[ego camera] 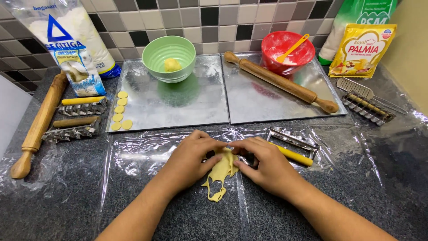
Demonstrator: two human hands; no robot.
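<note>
Yellow dough sheet (221,172) on the plastic-covered table (356,178), our left hand (191,158) and right hand (263,165) both pinching its top edge, yellow-handled cutter (294,147) just beside our right hand.

Under your hands the pale yellow dough (221,172) looks soft and matt, lying on glossy, crinkled clear plastic film (147,156) over a speckled dark stone counter (58,201). The two metal trays (191,100) are dull silver (flour-dusted), and the rolling pin (281,81) is smooth brown wood.
</note>
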